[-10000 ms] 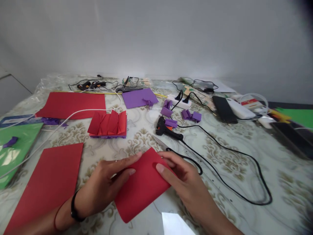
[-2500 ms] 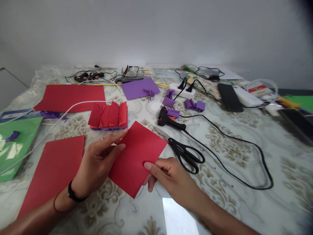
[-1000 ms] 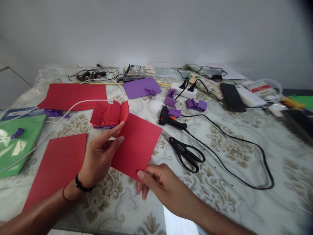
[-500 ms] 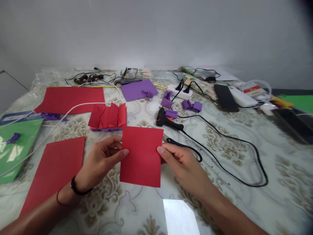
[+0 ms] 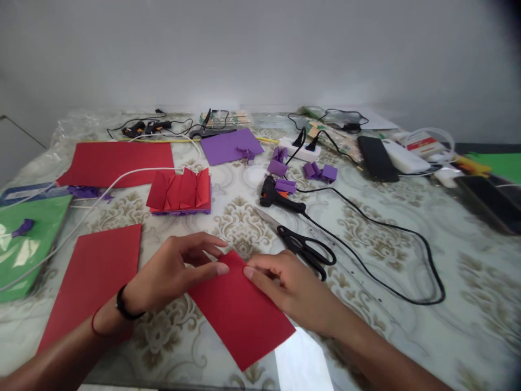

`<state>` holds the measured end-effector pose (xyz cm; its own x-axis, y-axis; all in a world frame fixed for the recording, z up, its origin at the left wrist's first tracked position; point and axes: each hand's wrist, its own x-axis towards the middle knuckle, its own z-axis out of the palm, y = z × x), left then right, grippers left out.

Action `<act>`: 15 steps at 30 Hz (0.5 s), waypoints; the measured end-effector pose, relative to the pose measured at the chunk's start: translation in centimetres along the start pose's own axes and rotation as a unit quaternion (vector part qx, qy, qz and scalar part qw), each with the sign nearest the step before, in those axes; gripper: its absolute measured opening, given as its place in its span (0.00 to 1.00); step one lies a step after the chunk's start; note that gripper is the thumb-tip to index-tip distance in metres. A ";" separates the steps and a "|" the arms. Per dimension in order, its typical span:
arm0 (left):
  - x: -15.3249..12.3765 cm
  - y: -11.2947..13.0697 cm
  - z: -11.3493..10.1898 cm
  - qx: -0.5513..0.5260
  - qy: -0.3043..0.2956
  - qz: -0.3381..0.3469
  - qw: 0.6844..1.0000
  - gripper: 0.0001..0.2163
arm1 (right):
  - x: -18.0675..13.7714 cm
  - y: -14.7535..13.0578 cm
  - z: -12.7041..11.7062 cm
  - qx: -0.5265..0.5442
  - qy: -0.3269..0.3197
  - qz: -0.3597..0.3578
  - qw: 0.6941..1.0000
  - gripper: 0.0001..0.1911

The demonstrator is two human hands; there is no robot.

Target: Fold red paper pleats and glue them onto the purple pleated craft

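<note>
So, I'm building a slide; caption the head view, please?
Right hand gripping a small red sheet, left hand at its far end, scissors and glue gun beyond.

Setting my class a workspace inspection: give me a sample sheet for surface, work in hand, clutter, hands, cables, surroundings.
Surface: table, floral-patterned covering.
Work in hand: small red sheet, held at a slant.
Clutter: black scissors, glue gun, folded purple pieces, folded red stack, green packet.
Hands: left hand, thumb on the small red sheet, grip unclear; right hand pinches its edge.
Cables: black cord loops right of the glue gun; white cable crosses the green packet; two plugs in a white power strip.
Surroundings: grey wall behind; other people, nothing seen.
</note>
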<state>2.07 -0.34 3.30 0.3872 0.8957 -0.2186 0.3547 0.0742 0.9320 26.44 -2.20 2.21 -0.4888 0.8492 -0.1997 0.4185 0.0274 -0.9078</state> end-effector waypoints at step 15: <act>-0.2 0.3 -0.5 0.046 0.005 0.093 0.995 0.10 | 0.0 -0.4 0.6 0.051 0.008 -0.013 0.999 0.11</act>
<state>1.67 -0.32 3.79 0.4460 0.8941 -0.0413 0.3535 -0.1335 0.9259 25.81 -2.56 2.35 -0.4858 0.8573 -0.1705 0.3259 -0.0033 -0.9454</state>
